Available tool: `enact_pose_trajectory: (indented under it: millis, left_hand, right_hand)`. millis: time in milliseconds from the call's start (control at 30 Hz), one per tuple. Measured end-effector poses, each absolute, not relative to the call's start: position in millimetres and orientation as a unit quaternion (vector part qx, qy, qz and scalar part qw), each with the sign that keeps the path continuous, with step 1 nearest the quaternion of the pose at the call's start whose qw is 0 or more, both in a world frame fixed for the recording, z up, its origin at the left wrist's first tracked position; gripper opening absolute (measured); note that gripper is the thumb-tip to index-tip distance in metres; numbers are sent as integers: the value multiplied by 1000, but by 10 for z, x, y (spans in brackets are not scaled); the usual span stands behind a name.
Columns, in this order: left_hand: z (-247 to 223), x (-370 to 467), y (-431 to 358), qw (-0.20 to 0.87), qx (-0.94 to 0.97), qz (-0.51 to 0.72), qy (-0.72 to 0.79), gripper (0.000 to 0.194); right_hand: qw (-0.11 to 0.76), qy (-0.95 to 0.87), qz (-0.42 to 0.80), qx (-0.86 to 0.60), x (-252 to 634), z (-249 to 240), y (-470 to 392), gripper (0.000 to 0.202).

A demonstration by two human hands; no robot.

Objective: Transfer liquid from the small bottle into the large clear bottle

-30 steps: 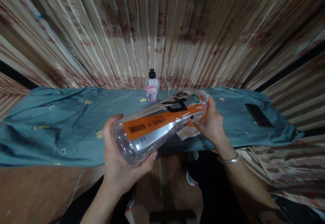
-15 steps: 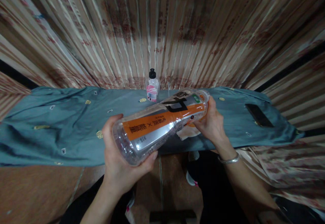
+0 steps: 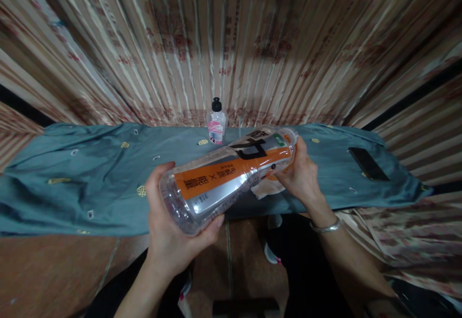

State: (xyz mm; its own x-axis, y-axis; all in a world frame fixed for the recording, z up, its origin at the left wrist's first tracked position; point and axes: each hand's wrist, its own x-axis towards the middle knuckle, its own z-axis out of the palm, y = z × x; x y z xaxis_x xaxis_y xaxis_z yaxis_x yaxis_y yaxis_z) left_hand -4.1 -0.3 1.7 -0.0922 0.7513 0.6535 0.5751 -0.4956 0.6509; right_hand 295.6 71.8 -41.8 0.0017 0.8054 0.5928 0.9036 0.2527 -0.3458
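Observation:
A large clear plastic bottle [image 3: 231,171] with an orange and silver label is held tilted above the cloth, its base toward the lower left. My left hand [image 3: 173,226] is wrapped round the base end, thumb underneath and fingers at the far side. Around the narrower upper end closes my right hand [image 3: 301,171], with a silver bangle on the wrist. That hand hides part of the bottle's end. Under the bottle, near my right hand, lies a whitish crumpled piece [image 3: 267,189], partly covered; its kind is unclear.
A small clear bottle [image 3: 216,128] with a black cap and pink label stands upright at the back. A dark phone [image 3: 368,164] lies at the right on the blue-green cloth [image 3: 108,178]. Pleated curtains [image 3: 224,44] rise behind and at both sides.

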Motion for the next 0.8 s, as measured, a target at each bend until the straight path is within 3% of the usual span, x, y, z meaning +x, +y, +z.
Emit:
enact_pose_trajectory:
  millis: [800]
  left_hand:
    - [1,-38,6,67,672,551,489,85]
  right_hand:
    - [365,-703,-65,-607,2963,-439,728,93]
